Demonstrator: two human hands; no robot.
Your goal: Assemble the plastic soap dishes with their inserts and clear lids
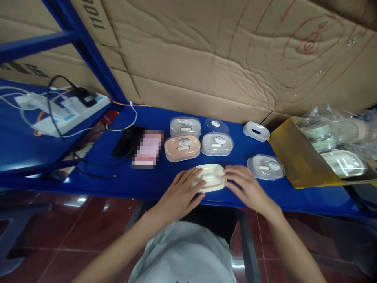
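At six o'clock on a blue table (147, 184), a worker's left hand (184, 188) and right hand (246, 184) hold a cream oval dish (211, 179) between them, fingers curved at its opposite ends. Lidded oval soap boxes (182, 148) sit just beyond at twelve o'clock; an open cardboard carton (282, 149) stands at two o'clock.
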